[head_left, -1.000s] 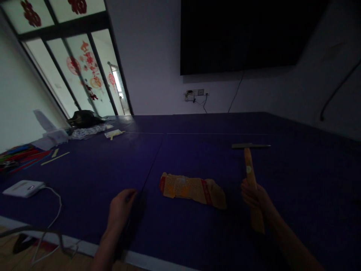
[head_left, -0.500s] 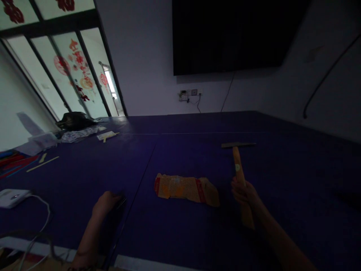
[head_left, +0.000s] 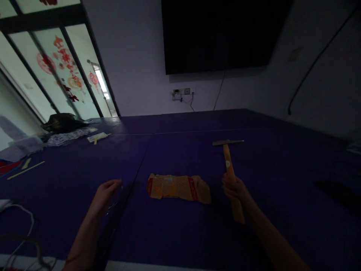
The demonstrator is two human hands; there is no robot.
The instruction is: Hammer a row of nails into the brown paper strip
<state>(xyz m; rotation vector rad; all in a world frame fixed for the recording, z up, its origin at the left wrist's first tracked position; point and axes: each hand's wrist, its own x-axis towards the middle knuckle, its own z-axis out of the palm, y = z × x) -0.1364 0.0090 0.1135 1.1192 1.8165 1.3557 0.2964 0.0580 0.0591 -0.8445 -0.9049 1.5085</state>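
My right hand (head_left: 234, 188) is wrapped round the wooden handle of a hammer (head_left: 229, 163), whose narrow metal head points away from me. To its left lies a flat tan piece (head_left: 173, 187) with red bands and orange patches, perhaps cardboard, on the dark blue tabletop (head_left: 175, 229). My left hand (head_left: 108, 192) is closed in a pinch left of this piece. A tiny bright speck shows at its fingertips, too small to name. Just below that hand, thin shiny bits (head_left: 112, 207) lie on the table near a seam.
At the far left are a black bag (head_left: 63, 122), plastic packaging (head_left: 67, 137) and pale strips (head_left: 26, 170). A white cable (head_left: 29, 218) runs along the near left. A dark object (head_left: 338, 192) lies at right. Behind the table are a wall socket (head_left: 182, 92) and a television (head_left: 225, 37).
My left hand has lifted off a dark shiny item on the table, its fingertips now pinched above it. The view has turned slightly right; my right hand still grips the hammer.
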